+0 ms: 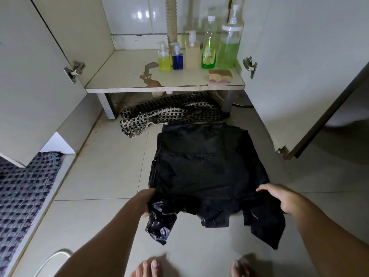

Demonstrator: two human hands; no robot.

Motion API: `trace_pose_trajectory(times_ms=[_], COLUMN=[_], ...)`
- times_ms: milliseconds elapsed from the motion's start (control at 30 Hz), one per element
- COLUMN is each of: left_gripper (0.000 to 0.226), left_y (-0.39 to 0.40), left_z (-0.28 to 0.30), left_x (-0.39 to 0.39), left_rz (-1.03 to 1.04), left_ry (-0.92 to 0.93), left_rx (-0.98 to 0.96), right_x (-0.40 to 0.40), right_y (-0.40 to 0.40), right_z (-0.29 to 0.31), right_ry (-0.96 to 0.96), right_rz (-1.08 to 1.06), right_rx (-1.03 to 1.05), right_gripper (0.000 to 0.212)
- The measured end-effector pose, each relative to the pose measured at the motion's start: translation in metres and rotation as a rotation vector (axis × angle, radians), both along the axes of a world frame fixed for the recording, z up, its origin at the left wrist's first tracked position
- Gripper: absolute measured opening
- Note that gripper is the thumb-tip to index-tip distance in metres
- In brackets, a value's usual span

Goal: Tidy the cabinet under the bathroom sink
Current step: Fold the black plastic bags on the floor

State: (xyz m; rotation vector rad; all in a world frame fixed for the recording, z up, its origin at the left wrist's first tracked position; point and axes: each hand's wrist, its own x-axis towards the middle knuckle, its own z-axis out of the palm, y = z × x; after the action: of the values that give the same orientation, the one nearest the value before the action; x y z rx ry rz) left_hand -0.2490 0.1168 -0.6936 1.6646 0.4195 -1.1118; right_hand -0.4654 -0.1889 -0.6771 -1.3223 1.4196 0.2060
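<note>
A black plastic bag (205, 166) lies spread flat on the tiled floor in front of the open cabinet. My left hand (144, 200) grips its near left corner, the fingers hidden under crumpled plastic. My right hand (279, 196) holds the near right corner, thumb on top. On the cabinet shelf (123, 76) stand a yellow pump bottle (164, 57), a blue bottle (177, 57), a beige pump bottle (192, 51), a green-liquid bottle (209, 47) and a large green pump jar (229, 45), with a sponge (220, 75) at the front right.
A checked black-and-white cloth (169, 113) lies bunched on the floor under the shelf. Both cabinet doors (30, 86) stand open at left and right. A corrugated drain hose (171, 19) comes down at the back. A patterned mat (22, 194) lies at the left. My toes (151, 266) show below.
</note>
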Motion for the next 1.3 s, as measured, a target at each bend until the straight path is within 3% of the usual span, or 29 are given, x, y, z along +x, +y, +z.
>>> trace_pose_trajectory(times_ms=[133,200,267,333,400,467,567,633,700,733,800,833,900,933,1000,1067,1133,1200,1300], left_gripper=[0.021,0.017,0.027,0.028,0.020,0.025,0.039,0.036,0.027,0.020,0.034,0.042,0.049,0.048,0.044,0.057,0.091,0.113,0.116], left_y=[0.005,0.009,0.015,0.022,0.028,0.034,0.038,0.034,0.022,0.012,-0.012,-0.022,-0.039,-0.051,-0.072,-0.077,-0.063,-0.049,-0.037], left_z=[0.026,0.035,0.041,0.042,0.043,0.043,0.052,0.064,0.074,0.089,0.102,0.099,0.102,0.103,0.099,0.071,0.031,-0.010,-0.039], left_x=[-0.004,-0.004,-0.004,-0.005,-0.006,-0.006,0.006,0.021,0.037,0.045,0.069,0.084,0.112,0.122,0.137,0.145,0.137,0.130,0.123], left_rz=[0.110,0.200,0.301,0.352,0.467,0.592,0.778,0.795,0.676,0.679,0.702,0.717,0.605,0.549,0.365,0.201,-0.074,-0.243,-0.207], left_ry=[0.105,0.146,0.140,0.138,0.203,0.190,0.281,0.305,0.111,0.082,0.002,0.083,0.222,0.194,-0.065,-0.471,-0.802,-0.805,-0.707], left_rx=[-0.128,-0.223,-0.302,-0.378,-0.406,-0.432,-0.480,-0.460,-0.289,-0.272,-0.275,-0.336,-0.475,-0.510,-0.464,-0.229,0.109,0.362,0.438], right_x=[-0.004,-0.004,-0.002,0.002,0.005,0.012,0.028,0.045,0.068,0.078,0.104,0.111,0.127,0.136,0.159,0.175,0.181,0.180,0.173], right_y=[0.014,0.020,0.031,0.041,0.054,0.079,0.093,0.084,0.071,0.066,0.058,0.052,0.026,0.015,-0.006,-0.021,-0.027,-0.029,-0.023], right_z=[0.023,0.031,0.034,0.026,0.021,0.039,0.050,0.054,0.054,0.054,0.066,0.066,0.052,0.048,0.039,0.025,0.015,0.008,-0.016], right_ry=[-0.206,-0.317,-0.414,-0.559,-0.666,-0.816,-0.844,-0.877,-0.920,-0.855,-0.850,-0.882,-1.069,-1.077,-1.037,-0.930,-0.740,-0.552,-0.370], right_rz=[-0.018,-0.111,-0.193,-0.302,-0.426,-0.589,-0.819,-1.011,-1.109,-1.085,-1.024,-0.986,-1.000,-0.945,-0.866,-0.676,-0.322,0.005,0.381], right_rx=[0.136,0.205,0.282,0.352,0.411,0.459,0.428,0.461,0.478,0.380,0.402,0.352,0.533,0.507,0.526,0.491,0.298,-0.049,-0.542], right_gripper=[0.026,0.028,0.029,0.021,0.039,0.008,0.022,0.018,0.025,0.026,0.026,0.029,0.039,0.043,0.042,0.051,0.056,0.053,0.062])
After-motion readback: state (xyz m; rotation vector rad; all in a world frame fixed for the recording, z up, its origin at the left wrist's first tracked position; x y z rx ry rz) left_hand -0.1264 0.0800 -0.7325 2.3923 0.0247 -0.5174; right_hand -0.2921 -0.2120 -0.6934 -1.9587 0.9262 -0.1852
